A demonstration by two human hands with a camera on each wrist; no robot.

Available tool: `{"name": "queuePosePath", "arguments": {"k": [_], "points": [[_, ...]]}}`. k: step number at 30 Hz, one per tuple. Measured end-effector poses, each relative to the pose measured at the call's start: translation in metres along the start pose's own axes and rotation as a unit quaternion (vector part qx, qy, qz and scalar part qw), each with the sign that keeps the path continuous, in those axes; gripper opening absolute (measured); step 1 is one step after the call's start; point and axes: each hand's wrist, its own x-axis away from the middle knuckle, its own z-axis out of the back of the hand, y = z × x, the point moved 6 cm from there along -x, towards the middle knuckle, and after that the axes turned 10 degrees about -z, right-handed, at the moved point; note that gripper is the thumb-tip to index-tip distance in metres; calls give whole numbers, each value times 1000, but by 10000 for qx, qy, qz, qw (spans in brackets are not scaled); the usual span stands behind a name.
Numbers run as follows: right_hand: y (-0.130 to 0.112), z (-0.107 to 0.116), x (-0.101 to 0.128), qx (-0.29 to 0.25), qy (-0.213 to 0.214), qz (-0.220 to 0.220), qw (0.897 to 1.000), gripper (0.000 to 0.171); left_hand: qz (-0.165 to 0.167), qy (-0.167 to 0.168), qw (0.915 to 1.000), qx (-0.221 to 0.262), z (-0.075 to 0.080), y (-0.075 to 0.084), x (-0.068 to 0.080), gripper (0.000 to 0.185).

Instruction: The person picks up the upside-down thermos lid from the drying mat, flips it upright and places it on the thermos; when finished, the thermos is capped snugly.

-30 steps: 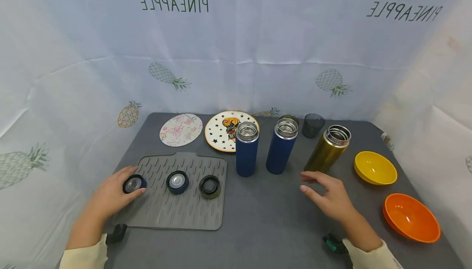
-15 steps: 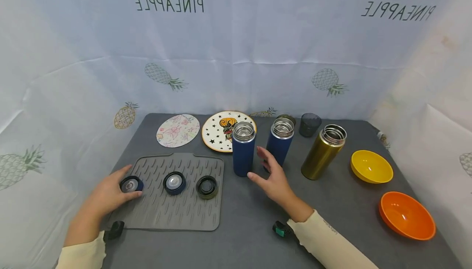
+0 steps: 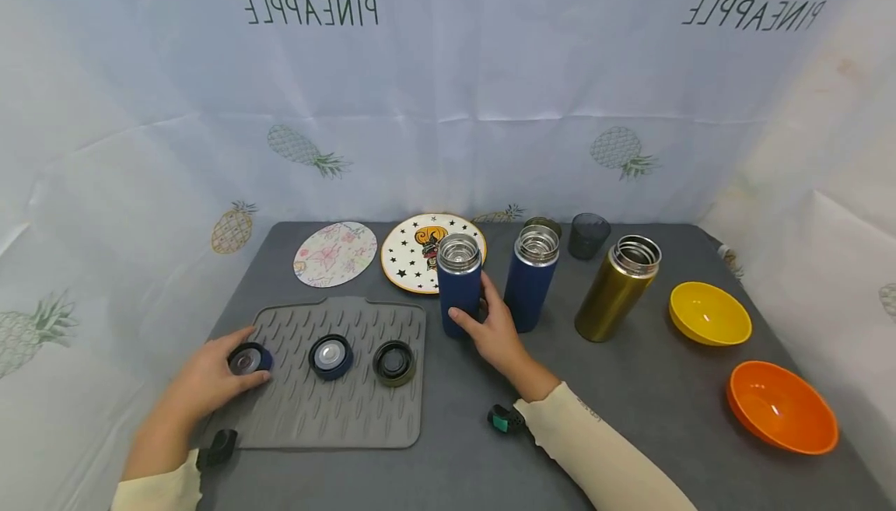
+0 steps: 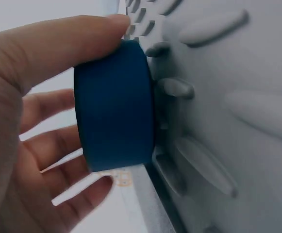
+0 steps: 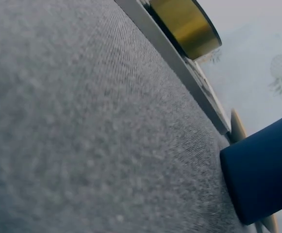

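Note:
At the grey mat's left side, my left hand (image 3: 206, 377) pinches a dark blue bottle lid (image 4: 115, 109) between thumb and fingers. The lid rests on the mat with its inner side up. A second blue lid (image 3: 330, 356) and an olive-green lid (image 3: 393, 363) lie beside it. My right hand (image 3: 495, 334) grips the left blue bottle (image 3: 458, 281), thumb across its front and fingers at its right side, partly hidden. This bottle stands upright and lidless; its lower body shows in the right wrist view. Another lidless blue bottle (image 3: 532, 281) stands just right of the hand.
The ribbed grey mat (image 3: 294, 425) covers the table's left part. A gold lidless bottle (image 3: 612, 297), a dark cup (image 3: 589, 236), a yellow bowl (image 3: 710, 315) and an orange bowl (image 3: 782, 408) stand to the right. Two decorated plates, one floral (image 3: 334, 254) and one starry (image 3: 413, 262), lie behind.
My right hand has moved left from near the gold bottle and taken hold of the left blue bottle. My left hand has stayed at its lid.

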Motion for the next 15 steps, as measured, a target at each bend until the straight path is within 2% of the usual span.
{"name": "queuePosePath", "arguments": {"k": [5,10,15], "points": [[-21,0,8,-217,40,163,9996,81,96,224,9997,41,8,5,-2,83],[-17,0,6,-439,123,471,9979,79,95,385,9991,135,17,12,-6,77],[-17,-1,7,-457,97,657,9967,77,93,286,9994,159,21,16,-7,68]]}}
